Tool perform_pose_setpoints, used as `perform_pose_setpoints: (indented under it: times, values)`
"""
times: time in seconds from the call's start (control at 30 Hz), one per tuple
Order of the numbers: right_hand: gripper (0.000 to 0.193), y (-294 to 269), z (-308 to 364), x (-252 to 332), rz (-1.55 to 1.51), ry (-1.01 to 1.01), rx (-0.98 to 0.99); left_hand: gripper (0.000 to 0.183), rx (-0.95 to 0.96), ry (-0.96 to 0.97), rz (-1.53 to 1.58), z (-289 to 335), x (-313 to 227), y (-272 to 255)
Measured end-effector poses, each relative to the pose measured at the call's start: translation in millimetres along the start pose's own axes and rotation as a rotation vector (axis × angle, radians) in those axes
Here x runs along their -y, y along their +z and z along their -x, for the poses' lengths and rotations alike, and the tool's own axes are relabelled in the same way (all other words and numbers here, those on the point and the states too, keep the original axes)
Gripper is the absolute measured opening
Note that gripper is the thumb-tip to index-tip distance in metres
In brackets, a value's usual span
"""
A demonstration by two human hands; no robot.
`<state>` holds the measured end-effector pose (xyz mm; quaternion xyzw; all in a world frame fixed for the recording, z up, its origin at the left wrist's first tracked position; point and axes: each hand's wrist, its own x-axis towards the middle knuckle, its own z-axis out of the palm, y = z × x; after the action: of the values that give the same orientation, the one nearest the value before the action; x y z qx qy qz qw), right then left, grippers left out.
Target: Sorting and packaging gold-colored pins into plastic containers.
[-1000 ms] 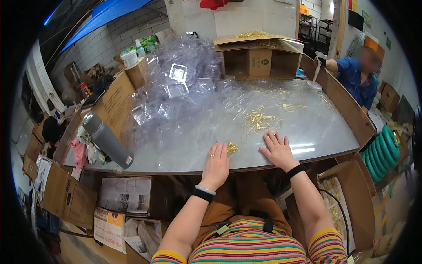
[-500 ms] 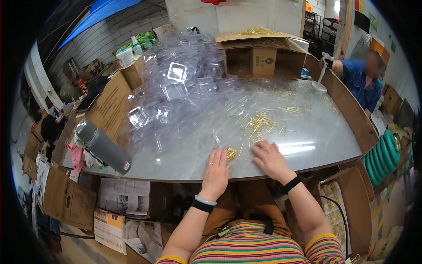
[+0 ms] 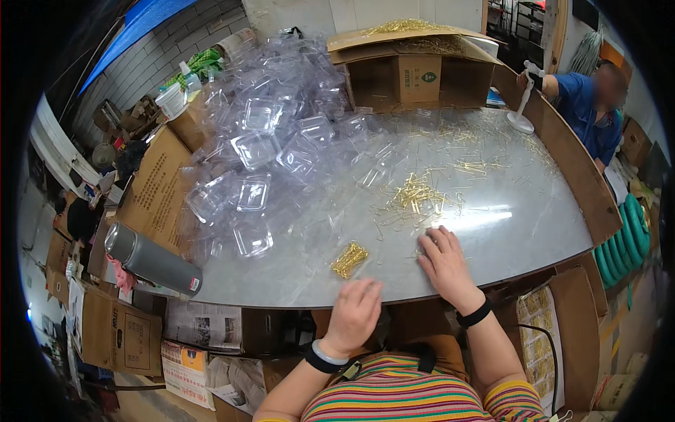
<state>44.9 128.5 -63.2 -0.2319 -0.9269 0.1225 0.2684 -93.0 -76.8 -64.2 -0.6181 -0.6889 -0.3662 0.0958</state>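
Note:
A compact bundle of gold wire hooks (image 3: 349, 259) lies on the grey table (image 3: 302, 278) near its front edge. Just below it, at the edge, is my left hand (image 3: 355, 316), apart from the bundle; its fingers are bent and close together, their undersides hidden. My right hand (image 3: 448, 266) rests palm down farther right, open, its fingers stretched out on the tabletop. Beyond those fingertips spreads a loose heap of gold hooks (image 3: 415, 197). Whether anything lies under the right palm is hidden.
Clear plastic clamshell boxes (image 3: 260, 151) pile up at the left and back. A grey bottle (image 3: 155, 260) stands tilted in view at left. Behind the hooks is an open cardboard box (image 3: 376, 84). A person in blue (image 3: 587, 112) holds a white stand (image 3: 520, 119) at right.
My left hand has drawn back toward me from the gold bundle, which now shows fully. My right hand has shifted right. The view has tilted slightly.

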Motion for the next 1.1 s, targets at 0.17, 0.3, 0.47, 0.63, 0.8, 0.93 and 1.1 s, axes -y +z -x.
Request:
perform_pose_setpoints:
  times: [0.17,0.3,0.47,0.63,0.8,0.93,1.1]
  values:
    - [0.035,1.1,-1.4,0.3,-0.127,-0.141,0.107,0.040,0.108,-0.070,0.042,-16.8,-1.4,16.1]
    - [0.034,-4.8,-1.3,-4.9,-0.270,-0.141,0.217,0.042,0.150,-0.075,0.049,-27.3,2.4,18.8]
    - [0.036,-0.5,1.5,17.8,0.203,0.039,-0.050,0.044,0.187,-0.068,0.071,-27.5,8.6,18.4]
    - [0.042,6.6,5.9,10.6,-0.155,-0.071,0.144,0.053,0.166,-0.090,0.131,-28.3,6.9,18.0]
    - [0.036,-3.8,0.1,22.0,-0.042,-0.215,0.095,0.057,0.167,-0.085,0.128,-26.3,8.6,20.1]
    - [0.033,3.0,-3.9,14.9,0.067,-0.009,-0.061,0.056,0.166,-0.099,0.133,-27.5,8.1,17.5]
    - [0.034,5.3,2.7,-1.0,-0.264,-0.141,0.157,0.057,0.162,-0.104,0.126,-26.9,6.2,20.2]
